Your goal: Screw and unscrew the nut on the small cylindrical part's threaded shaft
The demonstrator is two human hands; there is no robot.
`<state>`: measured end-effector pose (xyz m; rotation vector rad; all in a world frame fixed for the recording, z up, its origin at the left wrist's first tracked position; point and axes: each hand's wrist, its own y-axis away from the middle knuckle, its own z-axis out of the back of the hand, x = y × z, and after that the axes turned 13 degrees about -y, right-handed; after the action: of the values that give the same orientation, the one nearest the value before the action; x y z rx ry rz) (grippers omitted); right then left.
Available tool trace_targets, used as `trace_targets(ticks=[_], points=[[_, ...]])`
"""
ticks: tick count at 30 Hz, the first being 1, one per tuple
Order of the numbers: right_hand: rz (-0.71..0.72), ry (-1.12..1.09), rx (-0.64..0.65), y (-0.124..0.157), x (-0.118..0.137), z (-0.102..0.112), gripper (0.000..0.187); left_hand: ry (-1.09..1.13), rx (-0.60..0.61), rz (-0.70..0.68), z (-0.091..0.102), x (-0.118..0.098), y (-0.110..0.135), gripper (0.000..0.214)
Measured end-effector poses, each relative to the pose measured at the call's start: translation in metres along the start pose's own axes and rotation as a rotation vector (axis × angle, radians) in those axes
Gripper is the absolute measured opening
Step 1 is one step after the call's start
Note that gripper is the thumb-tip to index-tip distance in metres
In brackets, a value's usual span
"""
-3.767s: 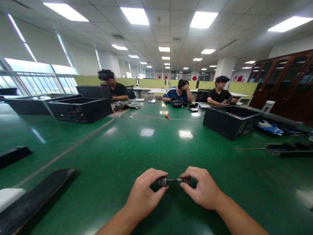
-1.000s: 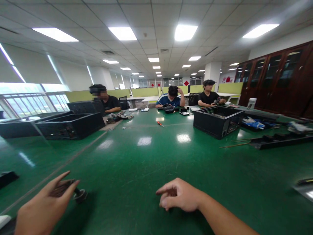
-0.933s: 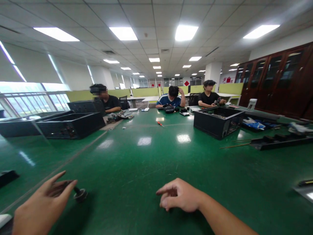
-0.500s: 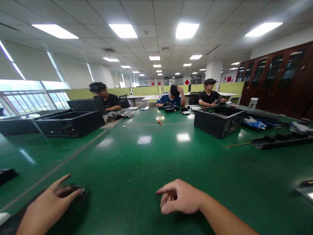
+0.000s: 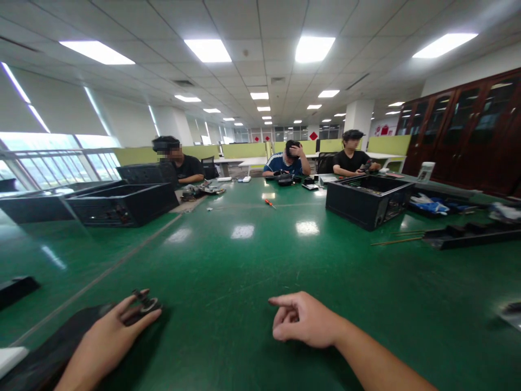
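Note:
At lower left, my left hand point(image 5: 106, 339) has its thumb and fingers closed around a small dark part with a pale ring point(image 5: 147, 303); its exact kind is unclear. Beneath that wrist lies a long dark flat piece point(image 5: 52, 347), partly hidden by the arm. My right hand point(image 5: 305, 320) hovers low over the green tabletop point(image 5: 228, 271) at centre right. Its index finger points left, the other fingers curl loosely, and nothing shows between them and the thumb.
Black computer cases stand on the left point(image 5: 126, 206) and right point(image 5: 366, 203). An orange screwdriver point(image 5: 269, 203) lies mid-table. On the right is a long black tray point(image 5: 459, 237) with thin rods; a white object point(image 5: 12, 358) sits lower left. Three people sit across the table.
My left hand has shifted right and its fingers have closed around the small dark part, now more visible. My right hand has moved slightly up and right, its shape about the same.

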<state>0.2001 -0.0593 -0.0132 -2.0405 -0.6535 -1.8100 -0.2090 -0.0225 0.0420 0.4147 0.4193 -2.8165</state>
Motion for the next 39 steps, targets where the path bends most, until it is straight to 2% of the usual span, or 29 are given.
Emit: trace_targets(ticks=[3, 6, 8, 10, 13, 16, 20, 21, 23, 26, 31, 35, 39], points=[[0.061, -0.027, -0.131, -0.004, -0.006, 0.002, 0.078, 0.308, 0.192, -0.060, -0.013, -0.040, 0.012, 0.082], [0.113, -0.049, -0.202, -0.007, -0.009, 0.006, 0.082, 0.532, 0.306, -0.224, -0.033, -0.090, 0.031, 0.075], [0.139, -0.042, -0.234, -0.007, -0.009, 0.008, 0.081, 0.547, 0.376, -0.348, -0.044, -0.122, 0.044, 0.062], [0.179, -0.016, -0.265, -0.005, -0.007, 0.011, 0.080, 0.474, 0.392, -0.495, -0.049, -0.150, 0.055, 0.048], [0.254, 0.073, -0.299, -0.001, -0.005, 0.013, 0.087, 0.338, 0.355, -0.697, -0.051, -0.174, 0.067, 0.039], [0.279, 0.148, -0.282, -0.002, -0.008, 0.011, 0.093, 0.288, 0.339, -0.771, -0.057, -0.176, 0.072, 0.043], [0.300, 0.182, -0.293, -0.017, -0.017, 0.005, 0.081, 0.310, 0.295, -0.726, -0.072, -0.164, 0.071, 0.061], [0.312, 0.196, -0.314, -0.021, -0.019, 0.003, 0.076, 0.322, 0.280, -0.714, -0.075, -0.161, 0.071, 0.060], [0.322, 0.221, -0.329, -0.028, -0.020, 0.002, 0.064, 0.339, 0.259, -0.711, -0.076, -0.159, 0.071, 0.046], [0.291, 0.264, -0.265, -0.031, -0.018, 0.001, 0.043, 0.377, 0.239, -0.733, -0.073, -0.160, 0.073, 0.027], [0.269, 0.405, -0.164, -0.023, -0.010, 0.001, 0.021, 0.457, 0.223, -0.748, -0.072, -0.161, 0.079, 0.031], [0.273, 0.472, -0.183, -0.020, -0.005, 0.000, 0.007, 0.478, 0.199, -0.760, -0.075, -0.161, 0.081, 0.036], [0.303, 0.545, -0.184, -0.018, -0.001, -0.001, 0.015, 0.473, 0.162, -0.752, -0.077, -0.162, 0.082, 0.036]])
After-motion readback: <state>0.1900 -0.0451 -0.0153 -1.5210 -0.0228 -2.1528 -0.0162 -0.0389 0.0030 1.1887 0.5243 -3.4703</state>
